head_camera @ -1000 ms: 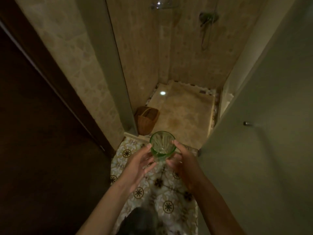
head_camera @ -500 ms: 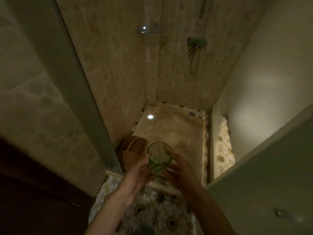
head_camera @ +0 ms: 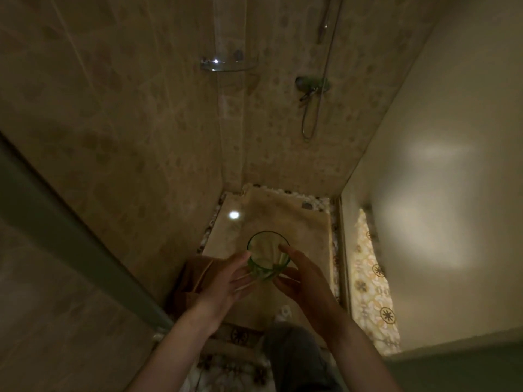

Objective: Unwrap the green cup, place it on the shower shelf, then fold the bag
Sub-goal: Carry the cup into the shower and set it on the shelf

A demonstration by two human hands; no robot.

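Observation:
I hold a clear green glass cup (head_camera: 264, 251) upright and bare in front of me, above the shower floor. My left hand (head_camera: 226, 281) grips its left side, and my right hand (head_camera: 302, 281) has thumb and fingers on its right side. A small glass corner shelf (head_camera: 229, 65) is fixed high in the tiled corner of the shower, far above and beyond the cup. No wrapping is on the cup. A brown bag (head_camera: 195, 281) sits on the floor at the shower's left edge, partly hidden behind my left hand.
The shower mixer tap (head_camera: 311, 86) with its hose hangs on the back wall, right of the shelf. A glass shower panel (head_camera: 424, 193) stands on the right, and a door frame edge (head_camera: 70, 236) runs along the left. My leg (head_camera: 297, 360) shows below on patterned tiles.
I have stepped forward into the shower doorway with the cup still held in both hands. The shelf and tap now appear lower and closer in view.

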